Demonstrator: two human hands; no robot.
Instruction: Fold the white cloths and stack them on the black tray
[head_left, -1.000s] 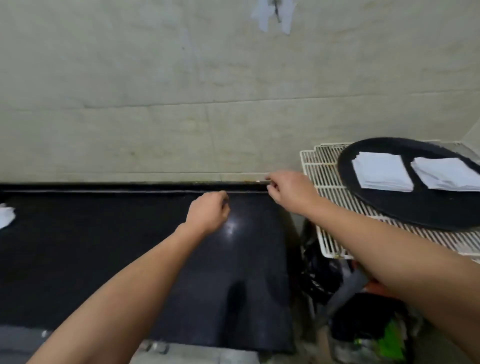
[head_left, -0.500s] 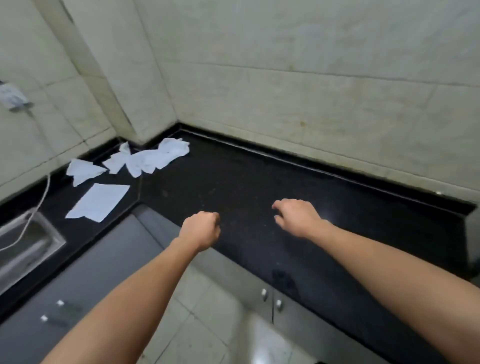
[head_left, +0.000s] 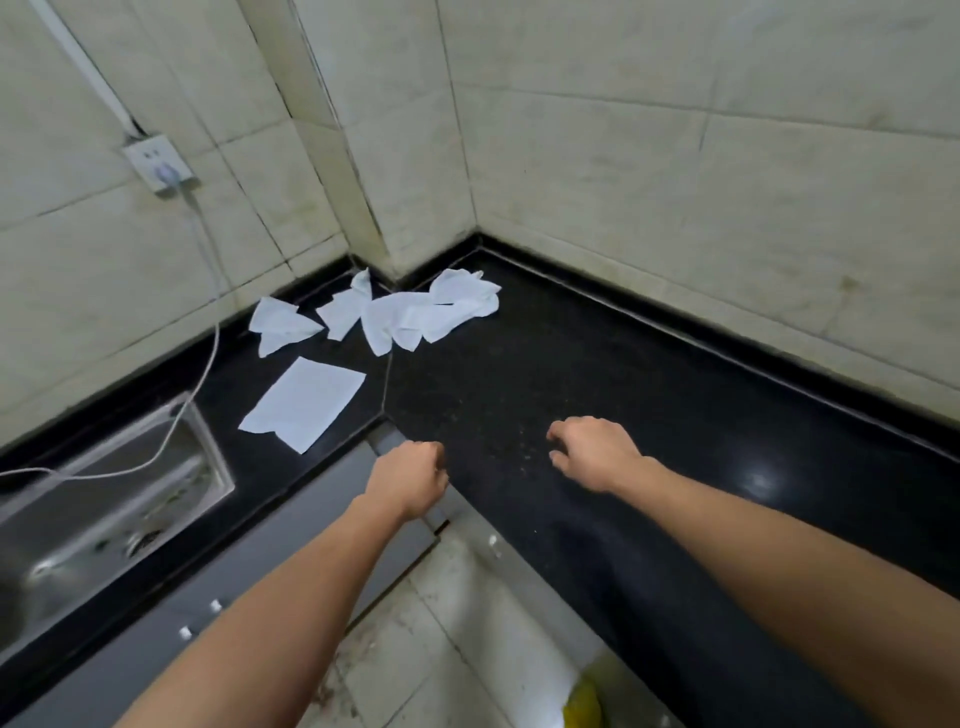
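Fingers (head_left: 435, 459) of the left hand (head_left: 410, 480) curl into an empty fist over the tabletop (head_left: 623, 364) edge; those of the right hand (head_left: 597, 452) bend loosely, seemingly holding nothing. Crumpled white cloths (head_left: 415, 317) lie well ahead in the corner, one flat cloth (head_left: 306, 402) near the sink (head_left: 104, 499).

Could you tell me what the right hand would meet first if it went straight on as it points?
The right hand would cross bare black stone countertop, then probably meet the crumpled white cloth pile.
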